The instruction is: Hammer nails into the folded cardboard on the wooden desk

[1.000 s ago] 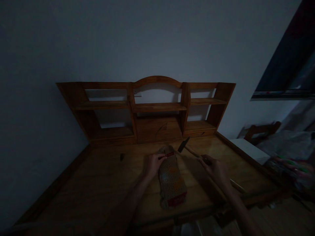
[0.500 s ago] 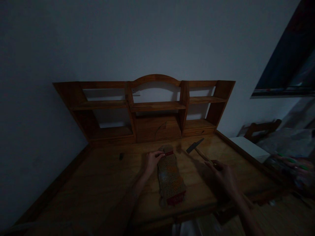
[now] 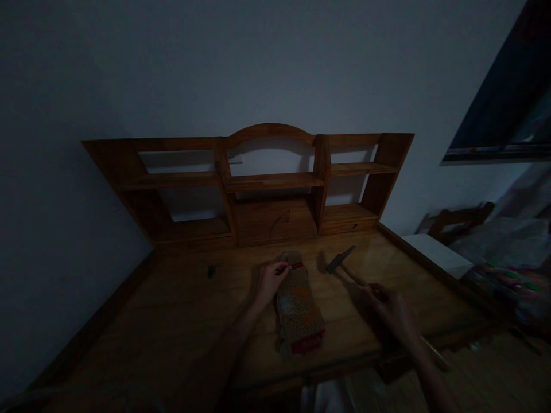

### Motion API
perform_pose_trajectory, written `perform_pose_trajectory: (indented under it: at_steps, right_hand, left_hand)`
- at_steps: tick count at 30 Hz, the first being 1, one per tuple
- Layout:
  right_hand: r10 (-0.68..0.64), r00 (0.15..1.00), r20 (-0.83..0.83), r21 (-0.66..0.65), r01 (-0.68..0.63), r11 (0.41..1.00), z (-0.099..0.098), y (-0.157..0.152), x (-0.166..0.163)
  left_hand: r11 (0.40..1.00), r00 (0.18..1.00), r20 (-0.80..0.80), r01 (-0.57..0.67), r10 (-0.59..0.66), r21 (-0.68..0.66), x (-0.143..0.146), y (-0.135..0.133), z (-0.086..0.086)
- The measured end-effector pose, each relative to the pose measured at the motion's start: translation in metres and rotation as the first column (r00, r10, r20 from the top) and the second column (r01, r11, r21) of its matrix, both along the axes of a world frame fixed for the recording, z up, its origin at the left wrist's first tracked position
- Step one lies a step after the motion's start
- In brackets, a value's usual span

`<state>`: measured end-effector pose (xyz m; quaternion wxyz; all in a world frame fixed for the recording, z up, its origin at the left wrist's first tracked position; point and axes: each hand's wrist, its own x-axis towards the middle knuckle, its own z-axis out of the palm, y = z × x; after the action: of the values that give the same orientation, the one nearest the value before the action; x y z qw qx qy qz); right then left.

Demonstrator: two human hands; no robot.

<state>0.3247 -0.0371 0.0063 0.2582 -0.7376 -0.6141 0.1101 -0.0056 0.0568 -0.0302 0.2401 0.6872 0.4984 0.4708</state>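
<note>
a: left hand (image 3: 272, 280)?
b: pinching at 11 o'clock on the red-ended block (image 3: 300, 304); can't tell on what.
a: right hand (image 3: 391, 307)?
b: gripping the hammer (image 3: 340, 259), head pointing to 1 o'clock of the block. block's lying on the surface (image 3: 181, 321).

Loads of room on the desk (image 3: 167, 321) left of the left hand (image 3: 270, 281), just 1 small dark thing (image 3: 211, 271) to dodge. There's a decent gap between the cloth (image 3: 301, 307) and the right hand (image 3: 391, 307) too, but the hammer (image 3: 341, 261) pokes across its far end. Straight back, the shelf (image 3: 275, 182) blocks you, except through its cubbies.
</note>
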Motion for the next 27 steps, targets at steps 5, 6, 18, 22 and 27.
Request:
perform_pose_trajectory:
  at_steps: [5,6,18,22,27]
  right_hand:
    - [0.024,0.996,0.086,-0.008,-0.023,1.000,-0.003,-0.003,-0.001]
    - [0.025,0.995,0.099,-0.008,-0.024,1.000,-0.003,-0.003,-0.001]
    - [0.042,0.998,-0.047,-0.036,-0.044,0.998,-0.004,0.005,0.003]
    - [0.059,0.994,-0.090,-0.026,-0.061,0.998,-0.003,0.008,0.003]
    - [0.044,0.985,-0.166,-0.038,-0.052,0.998,0.002,0.008,0.001]
  left_hand:
    - [1.000,0.999,-0.037,0.010,-0.011,-0.022,0.001,-0.002,0.003]
    - [1.000,0.999,-0.043,0.005,-0.006,-0.027,0.001,-0.002,0.004]
    - [0.999,0.990,-0.138,-0.006,0.014,0.054,0.002,-0.009,0.013]
    - [0.996,0.992,-0.128,-0.010,0.021,0.083,0.001,-0.010,0.014]
    - [0.995,0.992,-0.115,-0.047,0.057,0.088,-0.003,-0.011,0.016]
